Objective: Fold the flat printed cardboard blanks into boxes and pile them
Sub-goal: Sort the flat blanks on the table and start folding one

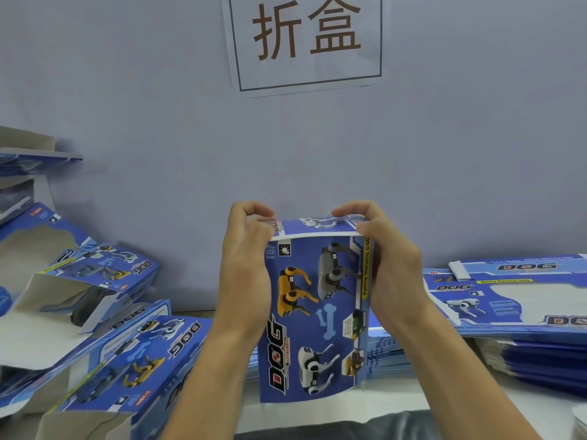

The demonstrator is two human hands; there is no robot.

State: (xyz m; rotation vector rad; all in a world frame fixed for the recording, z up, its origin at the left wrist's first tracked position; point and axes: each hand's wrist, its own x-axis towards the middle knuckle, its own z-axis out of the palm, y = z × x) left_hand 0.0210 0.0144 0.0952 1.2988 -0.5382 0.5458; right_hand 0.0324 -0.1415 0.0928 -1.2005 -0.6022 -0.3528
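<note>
Both hands are gripping one blue printed box (313,315) in the middle of the view, held upright above the table edge; the left hand (246,265) is clasping its left side, fingers curled over the far top corner and thumb lying along the near face; the right hand (389,268) is doing the same on the right side, fingertips (344,212) hooked narrowly over the top flap (317,225) and pinching it down against the box's upper edge. The flap is lying bent back, away from the viewer; the broad face — robot dogs in yellow, grey and white, a pale bone, the word DOG — is facing the camera. What is inside the held box cannot be told.

To the left, folded boxes (120,354) are lying in a loose heap, tilted and overlapping; several are showing open ends and cut-out windows with bare grey-white insides, holding nothing visible. To the right, a stack of flat blanks (514,300) is resting on the white table (476,404), and a lower stack (387,354) is sitting just behind the held box. On the pale wall behind, a paper sign (306,42) is hanging with two large brown characters.
</note>
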